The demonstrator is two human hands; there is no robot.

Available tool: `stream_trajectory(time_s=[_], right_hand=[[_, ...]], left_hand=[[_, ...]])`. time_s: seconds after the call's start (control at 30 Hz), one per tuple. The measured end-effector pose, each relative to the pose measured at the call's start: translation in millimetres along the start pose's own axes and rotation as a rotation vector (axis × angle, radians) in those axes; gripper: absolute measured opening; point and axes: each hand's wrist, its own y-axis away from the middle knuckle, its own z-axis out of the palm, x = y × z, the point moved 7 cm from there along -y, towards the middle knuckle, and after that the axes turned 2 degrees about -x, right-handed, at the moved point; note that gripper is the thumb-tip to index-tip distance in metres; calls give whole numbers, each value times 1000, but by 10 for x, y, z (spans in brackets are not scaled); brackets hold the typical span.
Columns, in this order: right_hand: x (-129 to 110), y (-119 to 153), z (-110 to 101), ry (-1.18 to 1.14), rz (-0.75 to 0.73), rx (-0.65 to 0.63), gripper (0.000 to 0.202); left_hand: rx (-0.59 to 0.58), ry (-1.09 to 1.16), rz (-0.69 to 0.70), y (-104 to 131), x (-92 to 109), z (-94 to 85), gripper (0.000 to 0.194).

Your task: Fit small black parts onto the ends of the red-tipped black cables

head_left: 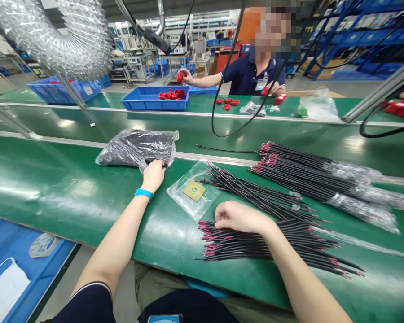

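My left hand point(154, 176), with a blue band at the wrist, reaches into the near right end of a clear plastic bag point(134, 146) full of small black parts. Its fingertips are hidden there, so their grip does not show. Over a loose pile of black cables point(242, 246) with red ends rests my right hand point(235, 216). Its fingers are curled in, and whatever they hold, if anything, is hidden. A second heap of black cables point(256, 193) lies just beyond it. Between my hands, a square yellow plate with a hole point(194, 191) lies on a flat clear bag point(178, 197).
Bundled cables point(296, 175) in plastic sleeves lie at the right, with one single cable point(225, 149) behind. Across the bench a co-worker point(259, 74) handles red parts beside a blue tray point(155, 105). A black cord point(212, 112) and a silver duct point(84, 45) hang overhead.
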Motion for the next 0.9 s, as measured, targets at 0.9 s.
stream_trajectory(time_s=[0.9], right_hand=[[-32, -7, 17, 77, -27, 10, 14]], left_hand=[[84, 189, 13, 20, 35, -140, 27]])
